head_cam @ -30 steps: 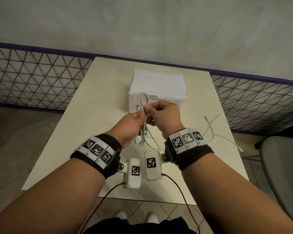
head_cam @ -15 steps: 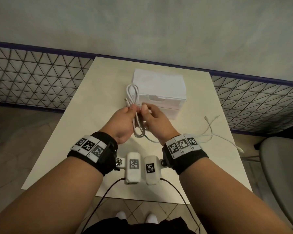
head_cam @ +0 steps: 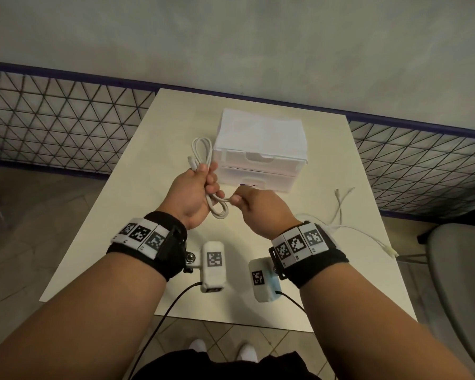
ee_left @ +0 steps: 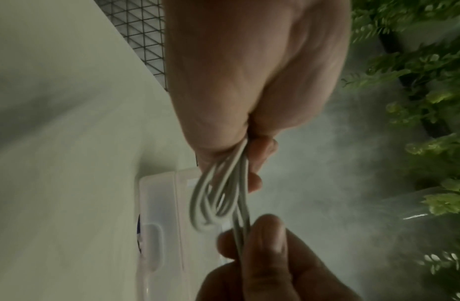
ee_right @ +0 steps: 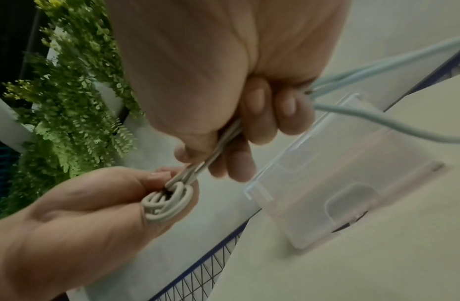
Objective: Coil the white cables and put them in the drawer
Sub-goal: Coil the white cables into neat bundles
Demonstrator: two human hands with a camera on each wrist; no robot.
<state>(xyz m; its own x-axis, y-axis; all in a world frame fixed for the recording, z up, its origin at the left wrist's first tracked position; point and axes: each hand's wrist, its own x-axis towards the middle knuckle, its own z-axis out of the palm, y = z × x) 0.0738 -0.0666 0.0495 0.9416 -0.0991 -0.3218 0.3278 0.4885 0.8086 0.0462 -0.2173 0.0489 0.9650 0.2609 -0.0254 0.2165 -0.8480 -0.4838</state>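
- Cable, white and gathered into several loops, sits in your left hand, whose fingers are curled round the middle of the bundle, above the bench.
- Your right hand pinches the strand that leaves the bottom loop; the right wrist view shows thumb and fingers closed on it, just beside your left fingers.
- One loop stands out above your left fist with a plug end beside it; a shorter loop hangs below.
- Risk: the loops look springy, so if your left fingers relax while you work the strand, the bundle will likely open out and need gathering again.
- Risk: pulling the strand hard with your right hand could drag the lower loop out through your fist and leave the coil lopsided.
- Drawer unit stands just beyond your hands, and both drawer fronts look closed. You will need a free hand to open one, so the coil must hold its shape in one hand alone.
- Second cable lies loose on the bench to your right, with one end near the edge. A sweep of your right forearm could snag it or knock it to the floor.
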